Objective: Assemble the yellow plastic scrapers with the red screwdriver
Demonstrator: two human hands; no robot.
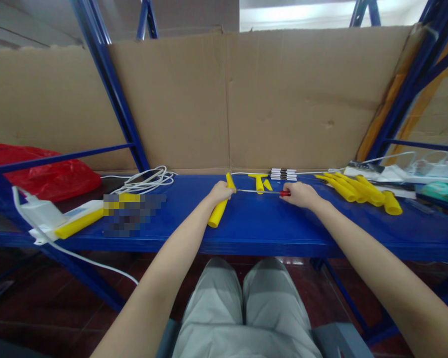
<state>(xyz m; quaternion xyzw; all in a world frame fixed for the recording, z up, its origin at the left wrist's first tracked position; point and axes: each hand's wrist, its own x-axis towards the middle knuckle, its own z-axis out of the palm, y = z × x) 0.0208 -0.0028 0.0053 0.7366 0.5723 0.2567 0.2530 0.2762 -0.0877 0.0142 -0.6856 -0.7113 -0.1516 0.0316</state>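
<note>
My left hand [221,191] is closed around a yellow tube-like handle [218,214], which lies slanted over the blue shelf. My right hand [300,194] grips a screwdriver by its red handle [284,193]. The thin metal shaft [257,191] runs level to the left, and its tip reaches the yellow handle beside my left fingers; whether it sits in a screw is too small to tell. Just behind the shaft lie a yellow T-shaped piece [260,183] and a small flat yellow piece [268,185].
On the blue shelf [261,223], several yellow handles [358,189] lie at right. A small black-and-white stack [283,174] is at the back. Left are a coiled white cable [149,178], a power strip [78,211] and a red bag [41,171]. Cardboard [265,99] stands behind.
</note>
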